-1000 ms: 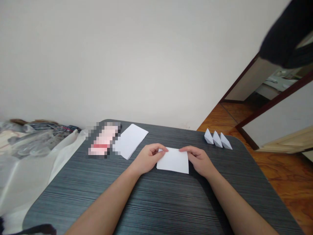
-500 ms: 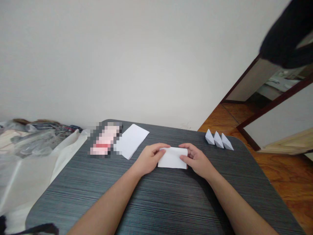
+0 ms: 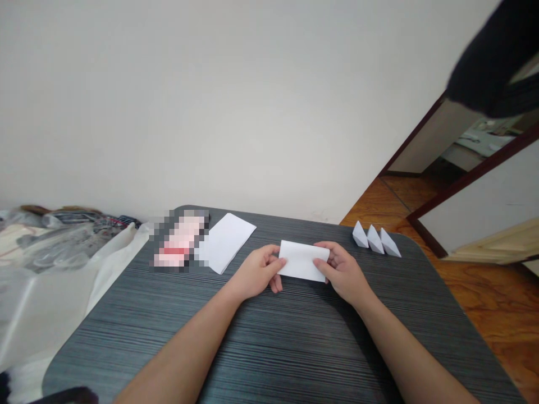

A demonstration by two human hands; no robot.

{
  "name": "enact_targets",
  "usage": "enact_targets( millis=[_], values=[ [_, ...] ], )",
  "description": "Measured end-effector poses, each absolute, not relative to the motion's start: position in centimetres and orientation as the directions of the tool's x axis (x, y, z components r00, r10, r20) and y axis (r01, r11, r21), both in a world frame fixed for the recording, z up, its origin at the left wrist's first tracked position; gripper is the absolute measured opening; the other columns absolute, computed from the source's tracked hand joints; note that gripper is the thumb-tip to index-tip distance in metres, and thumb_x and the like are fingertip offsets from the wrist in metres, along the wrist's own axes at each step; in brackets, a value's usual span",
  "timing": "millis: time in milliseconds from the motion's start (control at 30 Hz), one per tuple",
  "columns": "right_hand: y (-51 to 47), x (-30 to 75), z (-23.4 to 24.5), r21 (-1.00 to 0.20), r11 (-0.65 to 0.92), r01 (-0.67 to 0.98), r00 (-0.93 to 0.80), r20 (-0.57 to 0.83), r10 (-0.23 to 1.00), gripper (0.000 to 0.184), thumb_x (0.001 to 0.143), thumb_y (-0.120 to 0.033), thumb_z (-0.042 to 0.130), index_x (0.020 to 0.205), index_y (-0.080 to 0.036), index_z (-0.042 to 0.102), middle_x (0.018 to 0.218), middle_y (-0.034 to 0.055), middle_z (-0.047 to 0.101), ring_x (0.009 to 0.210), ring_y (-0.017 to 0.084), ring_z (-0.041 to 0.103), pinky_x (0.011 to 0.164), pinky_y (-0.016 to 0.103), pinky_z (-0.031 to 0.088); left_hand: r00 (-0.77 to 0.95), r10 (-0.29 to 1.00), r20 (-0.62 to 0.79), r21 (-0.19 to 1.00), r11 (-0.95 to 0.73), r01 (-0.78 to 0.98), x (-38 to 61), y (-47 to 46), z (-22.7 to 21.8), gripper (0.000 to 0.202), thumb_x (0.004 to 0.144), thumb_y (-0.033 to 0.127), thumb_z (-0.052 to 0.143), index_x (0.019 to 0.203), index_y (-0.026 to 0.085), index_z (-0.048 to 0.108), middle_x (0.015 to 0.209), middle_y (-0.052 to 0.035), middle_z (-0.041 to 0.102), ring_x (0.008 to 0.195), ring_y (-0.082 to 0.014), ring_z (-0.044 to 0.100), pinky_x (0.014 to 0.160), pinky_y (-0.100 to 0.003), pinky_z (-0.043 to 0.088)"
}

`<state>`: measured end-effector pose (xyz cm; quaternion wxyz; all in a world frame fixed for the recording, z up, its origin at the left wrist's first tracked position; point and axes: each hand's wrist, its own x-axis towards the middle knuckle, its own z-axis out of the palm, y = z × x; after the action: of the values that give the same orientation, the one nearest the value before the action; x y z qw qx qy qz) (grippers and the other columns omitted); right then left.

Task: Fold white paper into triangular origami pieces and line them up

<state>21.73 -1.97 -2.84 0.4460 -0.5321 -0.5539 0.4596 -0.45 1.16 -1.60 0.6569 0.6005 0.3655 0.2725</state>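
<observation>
A pale wall (image 3: 252, 123) rises behind a dark, wood-grained table (image 3: 269, 348), where a person works white paper with bare hands. To the left, a stack of white paper (image 3: 231, 241) lies beside a pink-and-red item (image 3: 181, 238), blurred beyond recognition. The left hand (image 3: 257, 273) pinches one side of a small white sheet (image 3: 301, 261) at the table's middle; the right hand (image 3: 342, 273) grips the other, thumbs on top. From where I stand, the step appears to be folding: the sheet seems doubled over at its far edge, and a neat crease would call for matched edges and firm pressure. Three pointed folded-paper pieces (image 3: 375, 241) stand in a row at far right. No brand, label or writing is legible.
</observation>
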Motion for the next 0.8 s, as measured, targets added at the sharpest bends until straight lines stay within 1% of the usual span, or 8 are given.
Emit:
enact_targets(
  millis=[67,133,333,600,800],
  values=[
    [-1.9,21.7,-3.0,-0.983,0.013,0.183,-0.033,0.007,0.999,0.033,0.081,-0.033,0.06,0.109,-0.022,0.047,0.074,-0.0002,0.056,0.051,0.011,0.048,0.039,0.021,0.037,0.58,0.801,-0.15,0.989,0.109,0.105,-0.5,1.2,-1.8,0.03,0.088,0.041,0.043,0.097,0.014,0.051,0.054,-0.0011,0.06,0.044,-0.013,0.056,0.044,-0.022,0.046],
    [-1.9,21.7,-3.0,-0.983,0.014,0.185,-0.032,0.009,0.999,0.033,0.08,-0.033,0.06,0.109,-0.022,0.047,0.074,-0.0003,0.056,0.05,0.01,0.047,0.038,0.021,0.037,0.566,0.811,-0.148,0.988,0.097,0.12,-0.5,1.2,-1.8,0.028,0.088,0.041,0.042,0.092,0.015,0.051,0.053,-0.0009,0.06,0.044,-0.0124,0.056,0.045,-0.022,0.045],
    [-2.1,21.6,-2.4,-0.984,0.019,0.177,-0.039,0.013,0.999,0.032,0.08,-0.031,0.06,0.108,-0.021,0.048,0.077,0.0008,0.057,0.054,0.011,0.05,0.041,0.022,0.039,0.568,0.809,-0.155,0.986,0.095,0.134,-0.5,1.1,-1.8,0.027,0.089,0.041,0.04,0.084,0.016,0.049,0.052,0.0,0.06,0.043,-0.0121,0.055,0.044,-0.021,0.044],
    [-2.2,21.4,-1.7,-0.981,0.002,0.192,-0.042,-0.006,0.999,0.032,0.079,-0.031,0.061,0.107,-0.021,0.048,0.075,-0.0002,0.056,0.052,0.011,0.048,0.042,0.022,0.038,0.543,0.825,-0.16,0.984,0.093,0.149,-0.3,0.9,-1.5,0.027,0.089,0.041,0.04,0.079,0.017,0.047,0.048,0.0017,0.057,0.041,-0.0116,0.054,0.041,-0.019,0.041],
    [-2.2,21.2,-1.8,-0.984,-0.003,0.179,-0.054,-0.012,0.998,0.031,0.08,-0.03,0.061,0.107,-0.02,0.048,0.077,0.0004,0.057,0.056,0.011,0.05,0.046,0.023,0.04,0.513,0.846,-0.145,0.985,0.074,0.156,-0.3,0.9,-1.6,0.027,0.088,0.042,0.04,0.078,0.018,0.046,0.047,0.0027,0.056,0.039,-0.0114,0.053,0.039,-0.019,0.04]
  ],
)
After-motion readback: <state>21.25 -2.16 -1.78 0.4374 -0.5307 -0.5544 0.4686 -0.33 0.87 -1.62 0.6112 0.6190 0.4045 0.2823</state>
